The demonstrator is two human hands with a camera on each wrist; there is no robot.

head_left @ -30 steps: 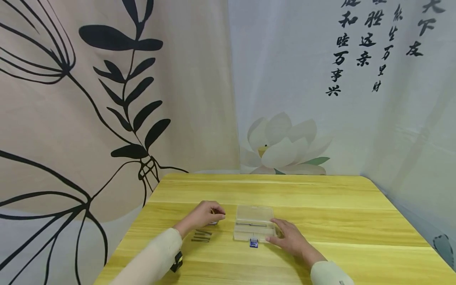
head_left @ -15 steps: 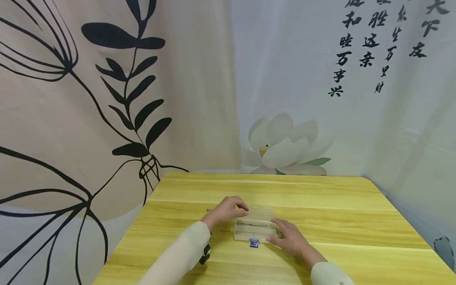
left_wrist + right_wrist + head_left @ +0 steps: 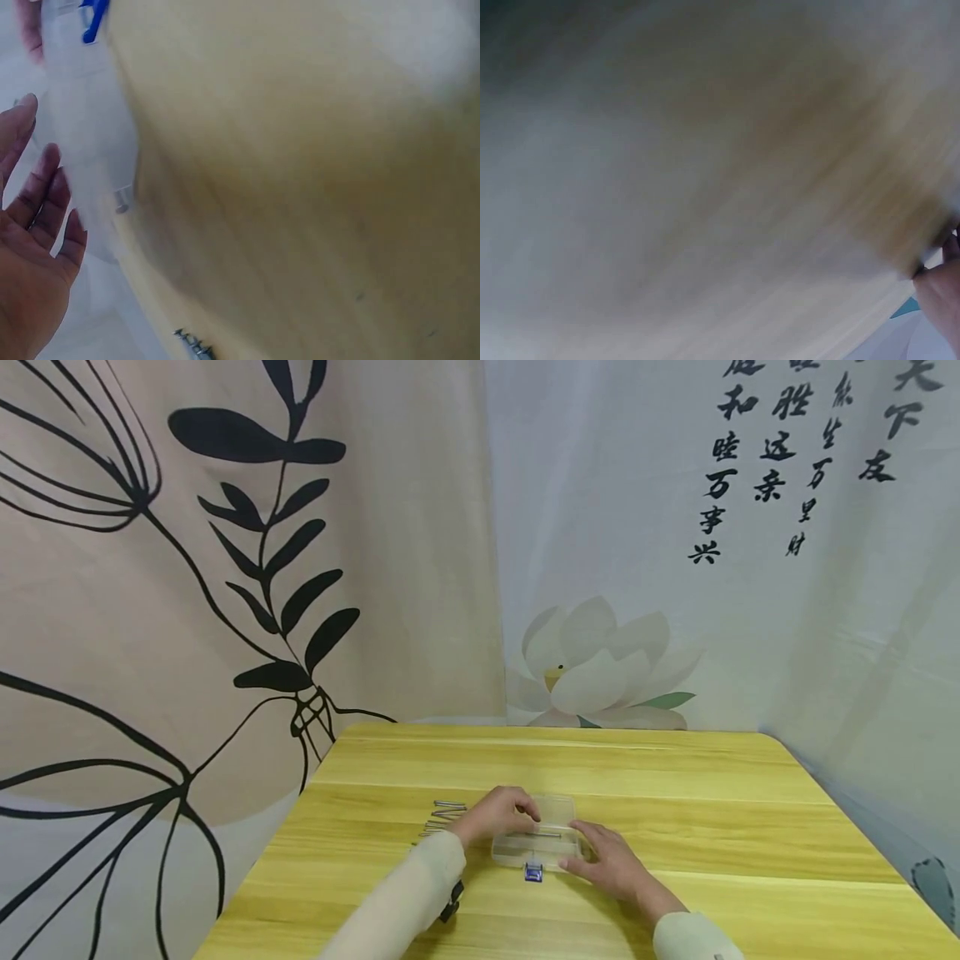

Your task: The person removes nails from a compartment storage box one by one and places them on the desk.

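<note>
A clear plastic box [image 3: 510, 861] with a blue latch [image 3: 533, 872] stands on the table, its clear lid [image 3: 557, 810] folded back. Inside lies a long metal nail [image 3: 551, 836], its left part behind my left hand [image 3: 501, 814]. That hand is over the left side of the box; in the left wrist view its fingers [image 3: 51, 199] are loosely bent and apart from the thumb, with nothing seen between them. My right hand [image 3: 611, 860] grips the box's right end, thumb at the front and fingers at the back. Several loose nails [image 3: 448, 815] lie left of the box.
The wooden table [image 3: 750, 827] reaches back to a printed curtain [image 3: 420, 568] with leaves, a flower and writing. My left forearm, in a pale sleeve [image 3: 405, 893], crosses the table's front left part. The right wrist view is mostly blurred tabletop.
My left hand has moved right from the loose nails to over the box, uncovering some of the nails. My right hand has stayed at the box's right end.
</note>
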